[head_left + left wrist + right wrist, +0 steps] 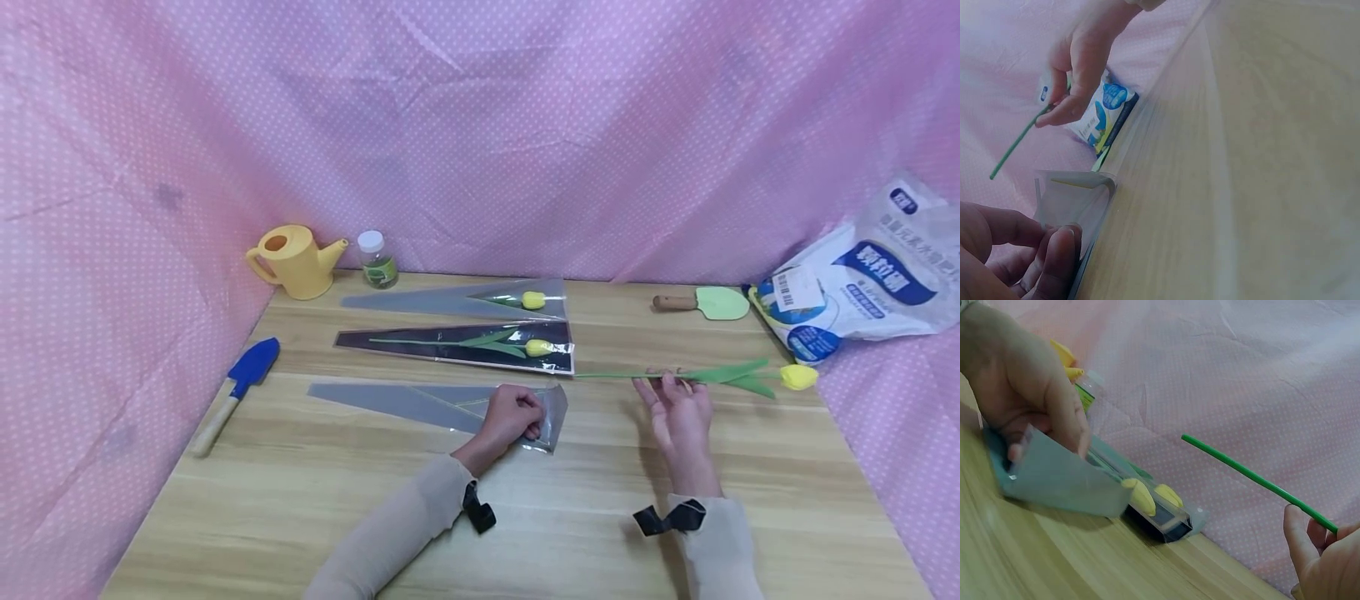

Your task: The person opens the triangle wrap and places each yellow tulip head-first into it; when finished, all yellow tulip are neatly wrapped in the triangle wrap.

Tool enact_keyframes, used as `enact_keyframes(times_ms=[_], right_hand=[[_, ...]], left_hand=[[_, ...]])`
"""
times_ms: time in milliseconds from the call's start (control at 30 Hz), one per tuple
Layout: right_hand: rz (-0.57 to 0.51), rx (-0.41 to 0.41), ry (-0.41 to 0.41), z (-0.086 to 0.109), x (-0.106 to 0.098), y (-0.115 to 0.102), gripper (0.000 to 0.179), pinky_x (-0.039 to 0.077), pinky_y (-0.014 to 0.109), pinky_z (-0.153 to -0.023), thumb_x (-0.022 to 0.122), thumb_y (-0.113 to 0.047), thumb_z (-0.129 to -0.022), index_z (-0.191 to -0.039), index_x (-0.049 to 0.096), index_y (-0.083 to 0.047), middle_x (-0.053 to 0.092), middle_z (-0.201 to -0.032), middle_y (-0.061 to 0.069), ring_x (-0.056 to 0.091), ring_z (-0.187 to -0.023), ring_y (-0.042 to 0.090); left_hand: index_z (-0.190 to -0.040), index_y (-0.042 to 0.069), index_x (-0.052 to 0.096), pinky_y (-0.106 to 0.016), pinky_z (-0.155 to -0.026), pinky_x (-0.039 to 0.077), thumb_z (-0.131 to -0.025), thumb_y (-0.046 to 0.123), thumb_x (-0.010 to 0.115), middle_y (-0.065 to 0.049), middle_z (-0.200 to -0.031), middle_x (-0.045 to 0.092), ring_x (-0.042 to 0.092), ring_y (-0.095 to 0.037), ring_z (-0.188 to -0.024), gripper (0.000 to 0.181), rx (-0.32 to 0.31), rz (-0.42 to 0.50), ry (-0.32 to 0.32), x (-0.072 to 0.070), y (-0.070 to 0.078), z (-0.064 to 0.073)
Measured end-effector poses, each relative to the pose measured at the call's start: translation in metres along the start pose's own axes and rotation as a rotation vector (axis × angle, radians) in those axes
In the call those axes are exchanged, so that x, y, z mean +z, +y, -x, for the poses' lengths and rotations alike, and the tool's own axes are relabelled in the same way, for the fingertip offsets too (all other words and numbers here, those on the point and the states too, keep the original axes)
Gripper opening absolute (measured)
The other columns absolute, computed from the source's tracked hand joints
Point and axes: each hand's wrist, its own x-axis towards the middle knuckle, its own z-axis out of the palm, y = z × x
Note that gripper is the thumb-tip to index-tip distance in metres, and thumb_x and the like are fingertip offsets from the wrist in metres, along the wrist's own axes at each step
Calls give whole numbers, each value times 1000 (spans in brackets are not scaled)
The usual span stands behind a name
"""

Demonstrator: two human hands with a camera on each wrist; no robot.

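Observation:
My left hand [512, 417] pinches the wide end of a grey translucent flower sleeve [390, 400], the nearest of three on the table. In the right wrist view that end of the sleeve [1072, 481] is lifted and stands open. My right hand [684, 412] holds a yellow artificial tulip by its green stem [1241, 470], above the table. The tulip's yellow bloom [798, 377] points right and its bare stem end points left, toward the sleeves. Behind lie a dark sleeve [352, 339] and another grey sleeve [390, 302], each with a yellow tulip inside.
At the back left stand a yellow watering can [300, 262] and a white-capped jar [377, 260]. A blue trowel [251, 367] lies at the left edge. Toward the back right are a green trowel [720, 303] and a white printed bag [862, 275].

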Motion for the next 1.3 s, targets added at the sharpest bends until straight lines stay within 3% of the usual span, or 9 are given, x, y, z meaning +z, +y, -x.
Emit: enact_keyframes(times_ms=[367,467,700,867,1133,1300], right_hand=[[-77,-58,-30,24,-10,13,17,62,40,-80,52,6,-97,-103,42,-7,53,-90,7,66,-88,23],[-84,-60,-6,29,-13,17,17,62,41,-80,52,6,-97,-102,43,-7,54,-89,7,66,-87,23],[2,-58,64,36,-15,28,19,62,38,-81,57,2,-96,-104,43,-9,57,-95,5,67,-88,18],[6,-128,53,38,-16,35,19,63,39,-77,53,4,-96,-106,42,-8,57,-90,7,69,-86,20],[181,-294,28,37,-16,47,19,62,34,-78,52,2,-98,-108,39,-7,54,-97,7,69,-89,18],[203,-360,26,39,-12,52,19,62,33,-76,49,8,-98,-106,39,-7,52,-94,5,68,-87,17]], left_hand=[[-81,-8,71,-21,-42,49,-81,-7,60,-1,-56,61,57,-8,-43,11,11,6,-1,0,-1,-1],[-81,-8,70,-21,-42,49,-81,-6,60,-1,-56,61,57,-8,-43,10,7,11,-6,1,-2,-1],[-81,-8,70,-21,-43,50,-82,-6,62,-1,-56,61,57,-9,-44,9,15,4,4,1,-4,-3],[-81,-8,71,-22,-43,50,-82,-6,62,-3,-57,62,58,-10,-44,9,4,-3,12,1,-4,-3],[-82,-7,68,-21,-42,48,-82,-5,59,-1,-56,60,55,-8,-43,9,17,28,16,3,-2,0],[-86,-5,66,-21,-39,45,-81,-5,57,-2,-56,59,52,-9,-39,11,36,2,10,5,3,3]])
